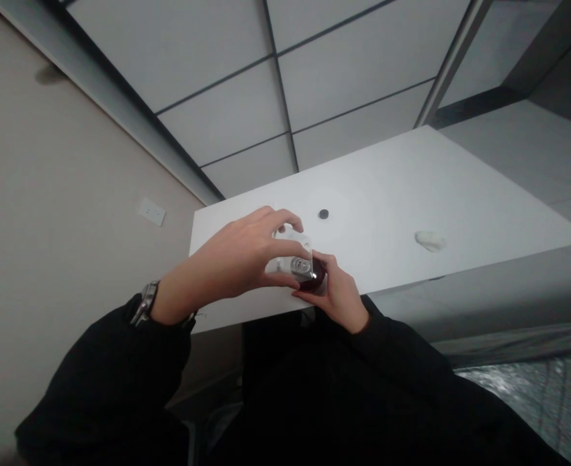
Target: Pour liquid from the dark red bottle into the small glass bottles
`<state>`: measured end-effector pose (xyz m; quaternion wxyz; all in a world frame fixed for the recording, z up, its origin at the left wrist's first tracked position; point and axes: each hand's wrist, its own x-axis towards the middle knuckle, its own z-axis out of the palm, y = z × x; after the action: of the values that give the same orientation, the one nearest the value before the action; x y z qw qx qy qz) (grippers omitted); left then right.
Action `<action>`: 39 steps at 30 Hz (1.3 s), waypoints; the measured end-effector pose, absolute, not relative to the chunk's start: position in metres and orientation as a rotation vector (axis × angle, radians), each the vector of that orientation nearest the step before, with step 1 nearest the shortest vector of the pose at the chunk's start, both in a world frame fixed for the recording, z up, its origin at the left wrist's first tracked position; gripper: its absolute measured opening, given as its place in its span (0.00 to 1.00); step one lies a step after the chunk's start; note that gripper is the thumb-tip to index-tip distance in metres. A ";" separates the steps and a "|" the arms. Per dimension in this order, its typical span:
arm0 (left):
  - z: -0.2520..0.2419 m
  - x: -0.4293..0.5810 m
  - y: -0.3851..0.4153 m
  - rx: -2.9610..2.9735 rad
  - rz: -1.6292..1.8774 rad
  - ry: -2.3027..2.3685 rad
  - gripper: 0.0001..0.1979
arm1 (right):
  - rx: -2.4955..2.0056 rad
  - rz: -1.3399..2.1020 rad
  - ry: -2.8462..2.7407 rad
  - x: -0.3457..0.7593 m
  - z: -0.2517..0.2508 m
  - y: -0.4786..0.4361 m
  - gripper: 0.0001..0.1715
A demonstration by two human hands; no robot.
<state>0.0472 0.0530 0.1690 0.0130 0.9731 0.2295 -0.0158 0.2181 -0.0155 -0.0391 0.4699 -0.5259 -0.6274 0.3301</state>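
Observation:
My left hand (266, 252), with a watch on the wrist, is closed around a clear, see-through container (292, 237). The container looks tilted toward a dark red bottle or jar (318, 275), which my right hand (340, 291) grips from the side at the table's near edge. The two vessels sit close together, and I cannot tell whether they touch. My fingers hide much of both. A small, round dark cap (324, 214) lies on the table just beyond my hands.
The white table (377, 188) stretches away to the right. A crumpled whitish tissue or cloth (430, 241) lies on its right part. A wall with a socket (152, 211) is at the left, and a panelled door or partition (353, 71) stands behind the table.

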 end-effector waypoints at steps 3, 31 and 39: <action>0.169 0.048 0.054 3.025 -0.050 0.710 0.16 | -1.292 0.811 -1.533 0.218 -0.040 -0.015 0.45; 0.117 -0.016 0.025 2.600 0.477 1.118 0.31 | -1.279 0.778 -1.559 0.219 -0.050 -0.015 0.46; 0.007 -0.068 0.021 2.025 0.787 1.409 0.36 | -1.318 0.728 -1.548 0.223 -0.056 -0.019 0.48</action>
<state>-0.0680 0.0210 0.0069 0.2726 0.7524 0.5236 0.2924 0.2231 -0.0187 -0.0556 0.4717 -0.5382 -0.6321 0.2972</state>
